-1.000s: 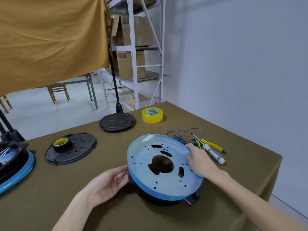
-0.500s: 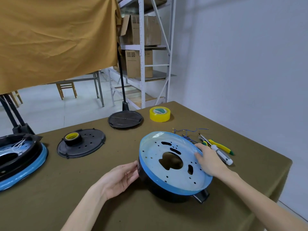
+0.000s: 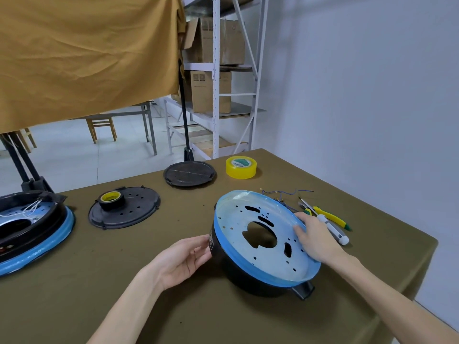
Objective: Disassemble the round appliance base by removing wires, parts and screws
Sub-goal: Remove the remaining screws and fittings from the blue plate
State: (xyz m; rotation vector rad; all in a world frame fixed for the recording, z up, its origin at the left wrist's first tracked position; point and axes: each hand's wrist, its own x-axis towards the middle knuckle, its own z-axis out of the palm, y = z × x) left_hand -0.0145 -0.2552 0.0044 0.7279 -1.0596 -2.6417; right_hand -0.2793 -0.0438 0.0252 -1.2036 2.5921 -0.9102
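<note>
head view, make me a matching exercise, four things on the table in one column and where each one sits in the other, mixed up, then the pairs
Things
1. yellow tape roll
2. black tape roll
3. white-handled screwdriver
4. right hand

Places
A. on the black perforated disc
B. on the rim of the tilted round base
C. by itself near the table's far edge
D. beside the yellow-handled pliers, right of the base

Pairs: 1-C, 2-A, 3-D, 4-B
</note>
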